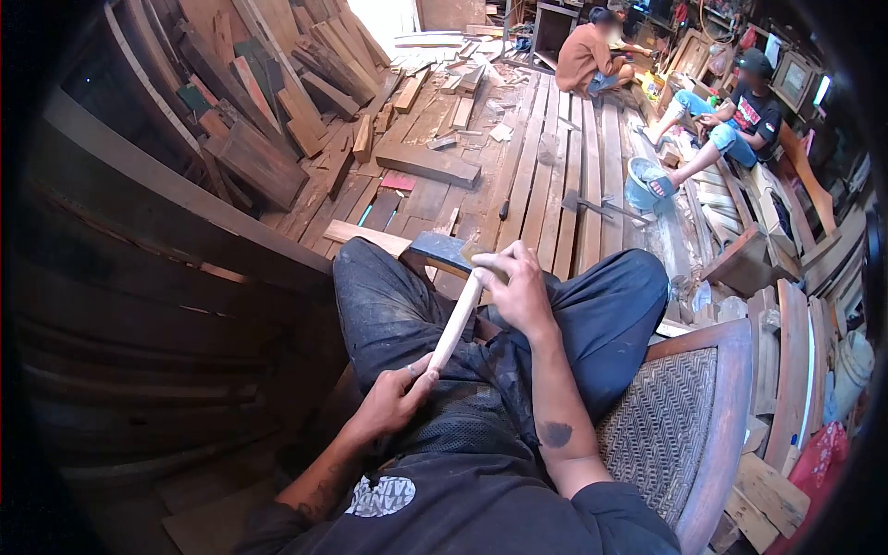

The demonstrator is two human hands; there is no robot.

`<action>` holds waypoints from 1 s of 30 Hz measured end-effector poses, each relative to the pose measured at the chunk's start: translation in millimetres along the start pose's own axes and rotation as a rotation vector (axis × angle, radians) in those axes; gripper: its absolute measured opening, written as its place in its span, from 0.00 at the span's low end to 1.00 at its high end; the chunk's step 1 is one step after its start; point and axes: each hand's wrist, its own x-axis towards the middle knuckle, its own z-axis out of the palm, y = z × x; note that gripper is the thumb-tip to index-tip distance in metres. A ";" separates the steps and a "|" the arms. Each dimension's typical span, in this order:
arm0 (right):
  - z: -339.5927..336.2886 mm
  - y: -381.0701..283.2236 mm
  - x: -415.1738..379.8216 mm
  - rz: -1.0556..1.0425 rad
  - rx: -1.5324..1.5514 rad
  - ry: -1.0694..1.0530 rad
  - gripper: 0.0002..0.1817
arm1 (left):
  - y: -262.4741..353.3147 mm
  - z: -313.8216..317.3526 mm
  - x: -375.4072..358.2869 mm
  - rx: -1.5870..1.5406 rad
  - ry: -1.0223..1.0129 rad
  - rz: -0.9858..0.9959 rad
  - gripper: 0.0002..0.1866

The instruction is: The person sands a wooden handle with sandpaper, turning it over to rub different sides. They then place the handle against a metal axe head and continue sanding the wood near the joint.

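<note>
A pale, slim wooden stick [455, 326] slants up and away over my lap. Its lower end sits in my left hand [396, 400], whose fingers are closed around it. At the upper end is my right hand [516, 289], with thumb and fingers pinched over the tip. Between those fingers shows a small brown piece [483, 263] that looks like sandpaper, mostly hidden by the hand. Just beyond the stick's tip lies a dark blue-grey slab [438, 250] between my knees, next to a light board [368, 237].
Several planks [319, 102] lean at the left. On the slatted floor lie a thick beam [427, 165], a hammer-like tool [585, 202] and a dark-handled tool [504, 210]. A bucket [640, 190] stands near a seated person [749, 120]; another person [589, 57] crouches behind. A woven chair [661, 416] is beside me.
</note>
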 end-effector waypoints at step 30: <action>2.5 -11.9 -1.6 -0.018 -0.066 -0.024 0.20 | -0.7 0.3 -1.6 -0.042 0.032 -0.052 0.24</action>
